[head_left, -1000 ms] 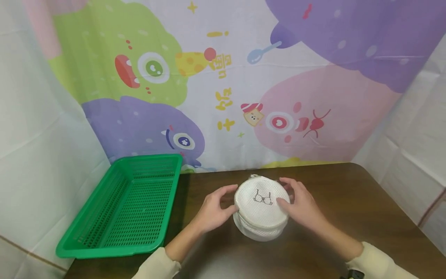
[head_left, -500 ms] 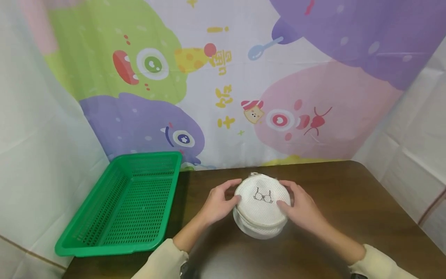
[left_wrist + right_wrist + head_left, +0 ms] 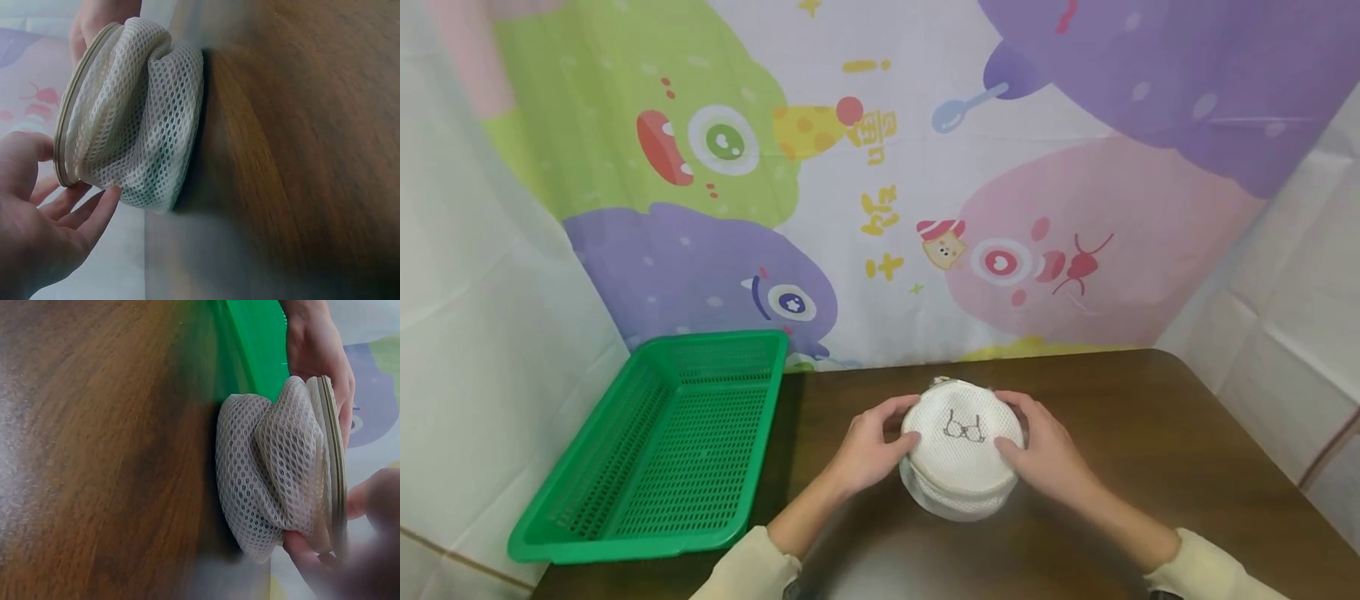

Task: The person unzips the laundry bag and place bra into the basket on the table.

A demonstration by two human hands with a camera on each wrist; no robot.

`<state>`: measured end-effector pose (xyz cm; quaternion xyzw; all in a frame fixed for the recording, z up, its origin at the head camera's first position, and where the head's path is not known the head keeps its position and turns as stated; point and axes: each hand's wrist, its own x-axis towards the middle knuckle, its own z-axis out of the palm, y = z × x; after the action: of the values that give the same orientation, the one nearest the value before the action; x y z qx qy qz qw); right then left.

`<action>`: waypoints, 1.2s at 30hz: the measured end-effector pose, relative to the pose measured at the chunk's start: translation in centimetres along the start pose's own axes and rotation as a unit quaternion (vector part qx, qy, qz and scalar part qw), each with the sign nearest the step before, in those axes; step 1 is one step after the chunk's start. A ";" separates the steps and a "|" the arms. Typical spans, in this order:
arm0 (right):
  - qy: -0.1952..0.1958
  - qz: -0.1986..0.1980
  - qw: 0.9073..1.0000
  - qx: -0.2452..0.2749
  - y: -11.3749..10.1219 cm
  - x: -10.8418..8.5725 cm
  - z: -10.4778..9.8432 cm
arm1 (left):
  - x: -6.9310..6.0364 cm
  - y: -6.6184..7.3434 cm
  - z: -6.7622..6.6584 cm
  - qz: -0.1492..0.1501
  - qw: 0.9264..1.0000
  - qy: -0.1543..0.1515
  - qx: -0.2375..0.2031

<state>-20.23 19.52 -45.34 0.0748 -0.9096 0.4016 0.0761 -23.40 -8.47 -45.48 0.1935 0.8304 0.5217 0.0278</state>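
Note:
A round white mesh laundry bag stands on the brown table, with a bra drawn on its top. My left hand grips the left edge of its lid, thumb on top and fingers around the rim. On the opposite side, my right hand holds the rim the same way, its thumb pressing near the drawing. The left wrist view shows the bag's mesh wall folded and sagging between lid and base. A zip band runs around the lid in the right wrist view. Whatever is inside is hidden.
A green slotted plastic basket sits to the left on the wooden table. Behind the table hangs a cartoon-printed cloth, and pale sheets enclose both sides.
My left thumb has come up onto the lid's rim, and the left hand has closed in on the bag. The right hand and the bag hold nearly the same place.

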 end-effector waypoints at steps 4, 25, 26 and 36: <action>0.004 -0.009 1.000 -0.005 0.1 0.3 0.2 | -0.4 0.0 0.1 -0.006 1.000 0.004 -0.002; 0.005 -0.021 1.000 -0.004 0.0 0.8 -0.3 | -0.6 0.3 0.0 0.000 0.998 0.060 0.011; 0.006 -0.023 1.000 -0.004 0.0 0.7 -0.5 | -0.4 0.3 0.0 0.003 0.998 0.062 0.010; -0.007 -0.018 0.999 -0.029 -0.3 -0.8 -0.6 | 0.4 0.3 0.1 0.007 0.999 0.045 0.001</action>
<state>-19.35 19.82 -44.91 0.0915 -0.9200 0.3727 0.0790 -23.67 -8.09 -45.22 0.1755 0.8302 0.5290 -0.0135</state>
